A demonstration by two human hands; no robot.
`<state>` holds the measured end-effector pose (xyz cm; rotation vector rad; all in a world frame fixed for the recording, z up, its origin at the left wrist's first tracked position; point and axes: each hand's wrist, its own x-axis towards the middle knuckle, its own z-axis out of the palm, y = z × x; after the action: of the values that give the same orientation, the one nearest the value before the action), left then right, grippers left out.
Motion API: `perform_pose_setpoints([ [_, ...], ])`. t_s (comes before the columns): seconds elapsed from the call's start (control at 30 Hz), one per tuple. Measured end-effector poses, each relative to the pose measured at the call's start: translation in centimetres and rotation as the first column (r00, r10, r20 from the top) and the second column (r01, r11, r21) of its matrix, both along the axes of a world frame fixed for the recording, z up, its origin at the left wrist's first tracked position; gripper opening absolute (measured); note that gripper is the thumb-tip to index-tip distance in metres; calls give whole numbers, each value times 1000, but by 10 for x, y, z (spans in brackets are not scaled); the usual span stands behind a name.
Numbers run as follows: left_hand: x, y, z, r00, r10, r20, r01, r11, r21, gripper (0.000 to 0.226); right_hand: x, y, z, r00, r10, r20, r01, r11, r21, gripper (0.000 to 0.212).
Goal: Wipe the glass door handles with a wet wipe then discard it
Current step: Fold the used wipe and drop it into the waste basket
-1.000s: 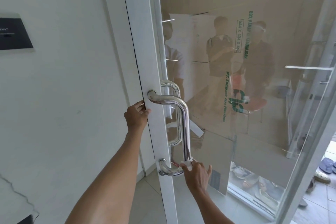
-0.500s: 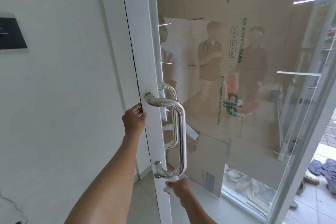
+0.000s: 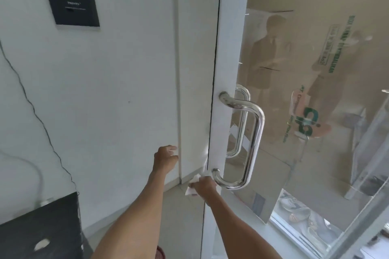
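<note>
A polished steel D-shaped handle (image 3: 255, 136) is fixed to the white frame (image 3: 229, 48) of the glass door; a second matching handle (image 3: 242, 124) shows behind the glass. My right hand (image 3: 205, 187) is closed on a crumpled white wet wipe (image 3: 192, 185), just left of the near handle's lower mount (image 3: 215, 172). My left hand (image 3: 165, 159) hovers near the white wall to the left of the door edge, fingers loosely curled, holding nothing.
A black panel (image 3: 72, 7) is mounted on the white wall, with a thin cable (image 3: 31, 107) running down. A dark box (image 3: 40, 227) sits at the lower left. Cardboard sheets (image 3: 336, 27) and shoes (image 3: 299, 212) lie behind the glass. A red object (image 3: 160, 253) is at the floor.
My left hand has let go of the door's edge and dropped lower and leftward. My right hand with the wipe moved left off the handle's lower bend. The view swung left.
</note>
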<state>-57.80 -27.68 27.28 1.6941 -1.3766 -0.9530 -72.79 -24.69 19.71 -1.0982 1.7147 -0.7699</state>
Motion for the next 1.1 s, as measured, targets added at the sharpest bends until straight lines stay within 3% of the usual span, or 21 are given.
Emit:
perform_pose_setpoints([
  [0.2,78,10,-15,990,137,19,-139,988,75,30,68,-28,27,992,66,104,-54,991,-119,12],
  [0.3,104,14,-21,984,179,17,-180,978,104,30,102,-36,43,987,119,111,-102,983,-154,20],
  [0.5,133,28,-29,950,178,-256,-117,965,235,38,156,-39,50,951,306,35,-296,940,-167,13],
  [0.57,140,28,-38,917,194,-348,-120,967,223,36,169,-42,41,929,370,-32,-369,911,-183,8],
  [0.63,144,27,-47,879,226,-420,-154,968,198,29,174,-45,30,901,412,-133,-432,879,-203,18],
  [0.73,152,24,-64,880,300,-367,-256,953,164,16,179,-49,12,841,489,-232,-531,829,-177,30],
  [0.83,159,24,-84,869,399,-293,-357,915,187,6,182,-54,-3,809,548,-212,-583,793,-174,28],
  [0.93,163,22,-105,883,421,-208,-371,897,241,15,183,-61,-20,775,606,-178,-631,754,-181,56],
  [1.0,162,18,-124,899,405,-168,-362,902,236,19,182,-68,-41,758,630,-168,-652,730,-202,52],
  [1.1,159,13,-167,859,463,-221,-418,881,219,18,179,-76,-83,763,626,-161,-646,726,-237,27],
])
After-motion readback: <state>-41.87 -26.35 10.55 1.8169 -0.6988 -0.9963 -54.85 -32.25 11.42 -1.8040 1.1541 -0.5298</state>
